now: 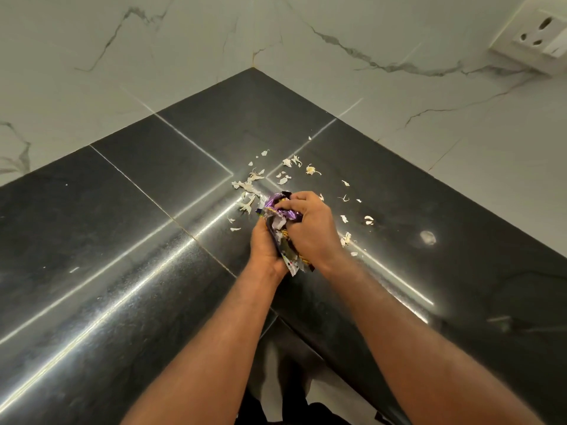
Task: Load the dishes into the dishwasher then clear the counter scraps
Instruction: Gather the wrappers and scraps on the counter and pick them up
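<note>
A crumpled bundle of wrappers (283, 237), purple foil on top with white and dark pieces below, is squeezed between both hands over the black counter (129, 210). My left hand (265, 246) cups the bundle from below and the left. My right hand (310, 228) curls over its top and right side. Several pale garlic-skin scraps (248, 187) lie scattered on the counter beyond and to the right of the hands, some close to the right wrist. No dishes or dishwasher are in view.
The counter forms an inner corner against white marble walls (184, 41). A white wall socket (537, 35) sits at the upper right. A pale smudge (428, 237) marks the counter to the right. The counter's front edge meets in a notch below my forearms.
</note>
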